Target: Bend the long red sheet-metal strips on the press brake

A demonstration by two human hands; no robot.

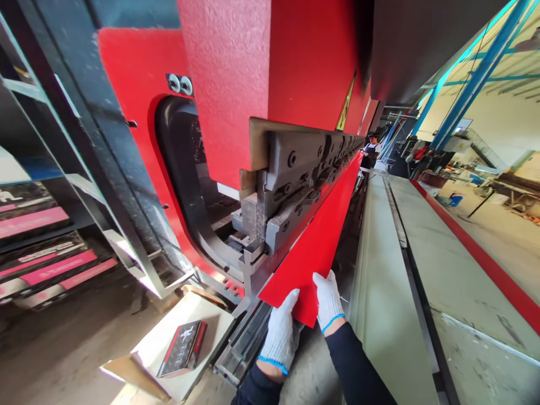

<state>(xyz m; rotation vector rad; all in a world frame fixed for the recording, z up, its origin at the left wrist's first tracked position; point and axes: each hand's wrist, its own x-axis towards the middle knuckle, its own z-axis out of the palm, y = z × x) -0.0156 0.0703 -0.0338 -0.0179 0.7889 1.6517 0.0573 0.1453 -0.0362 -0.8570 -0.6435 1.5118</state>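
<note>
**Red sheet strip held at the press brake tooling**

The long red sheet-metal strip point(318, 236) sits with its far edge tucked under the punch tooling point(304, 174) of the red press brake point(228, 84), and its near end is in my grip. My left hand point(282, 332), in a white knit glove, is curled under the near corner with the fingers wrapped onto the face. My right hand point(328, 301) pinches the same end from the right side, thumb on top. Both are clenched on the strip, not loose.

To do this well, I judge I should keep the strip's inner edge seated evenly along the die point(248, 337), support the end level so it does not sag or twist, and keep my fingers on the outer margin, well clear of the punch line.

The strip's long axis runs away from me, parallel to the tooling, pointing toward a person point(371, 147) standing at the far end of the machine. Its face tilts up toward the right.

To my right lies a long grey-green panel point(379, 270); to my lower left, a dark booklet point(183, 347) rests on a pale board point(202, 320).
</note>
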